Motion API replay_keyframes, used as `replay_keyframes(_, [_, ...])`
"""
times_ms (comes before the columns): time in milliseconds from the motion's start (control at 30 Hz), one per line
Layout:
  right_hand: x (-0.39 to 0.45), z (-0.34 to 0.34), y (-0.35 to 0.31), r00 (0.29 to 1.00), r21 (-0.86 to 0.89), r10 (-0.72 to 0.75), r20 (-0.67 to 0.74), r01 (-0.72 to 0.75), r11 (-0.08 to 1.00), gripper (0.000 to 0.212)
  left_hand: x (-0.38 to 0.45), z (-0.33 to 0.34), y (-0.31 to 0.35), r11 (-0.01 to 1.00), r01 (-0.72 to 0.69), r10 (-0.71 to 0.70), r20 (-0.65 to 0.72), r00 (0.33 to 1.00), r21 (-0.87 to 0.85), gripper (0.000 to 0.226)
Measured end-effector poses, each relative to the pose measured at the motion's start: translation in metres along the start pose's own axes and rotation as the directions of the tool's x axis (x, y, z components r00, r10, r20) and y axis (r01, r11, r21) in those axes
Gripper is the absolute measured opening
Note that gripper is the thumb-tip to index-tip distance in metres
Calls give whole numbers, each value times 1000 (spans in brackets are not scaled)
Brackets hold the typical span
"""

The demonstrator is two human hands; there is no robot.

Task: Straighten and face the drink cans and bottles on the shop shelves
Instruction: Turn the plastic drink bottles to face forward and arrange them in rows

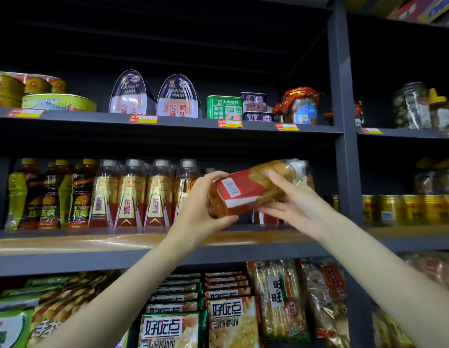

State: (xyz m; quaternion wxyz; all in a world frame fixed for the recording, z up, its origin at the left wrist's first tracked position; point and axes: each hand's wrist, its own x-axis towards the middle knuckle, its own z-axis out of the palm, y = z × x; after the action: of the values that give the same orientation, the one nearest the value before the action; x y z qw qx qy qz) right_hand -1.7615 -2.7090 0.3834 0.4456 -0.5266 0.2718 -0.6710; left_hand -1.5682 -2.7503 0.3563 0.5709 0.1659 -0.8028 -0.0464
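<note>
A: Where is the bottle now?

B: The drink bottle (pixel 253 188) is off the shelf, lying nearly on its side in the air in front of the middle shelf (pixel 93 243), its cap end up and to the right. Amber liquid, a red label with a white panel facing us.

A: Who has it?

B: Both hands. The left hand (pixel 200 204) cups the base end, its fingers (pixel 215 175) curled over the top and the thumb underneath, clamped on the bottle. The right hand (pixel 297 204) grips the upper half, its fingers (pixel 277 179) wrapped across the front and more fingers spread beneath (the cap itself is blurred, so I cannot tell its colour).

A: And the rest of that shelf?

B: To the left stands a row of matching bottles (pixel 133 194), upright, red and gold labels facing out, clear caps on top. Further left are darker bottles with yellow caps (pixel 51 194), also upright. Just behind the held bottle there is a gap, with part of another bottle's base showing under the right hand.

A: Above and below?

B: The upper shelf (pixel 168 121) carries canned ham tins (pixel 155 96), a green tin (pixel 224 106) and flat round cans (pixel 59 101) at the left. Below are snack packets (pixel 228 320). Past the dark upright post (pixel 343 121), gold cans (pixel 406 209) stand in a row.
</note>
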Motion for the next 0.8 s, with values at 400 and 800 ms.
replay_keyframes(400, [-2,-5,-3,871,-623,-472,134,444,644,71,3,-2,-21,993,103,-112,153,982,64,37])
replay_keyframes(800, [3,0,-11,824,-556,-537,179,535,636,74,14,-1,-10,958,271,-244,222,944,-99,47])
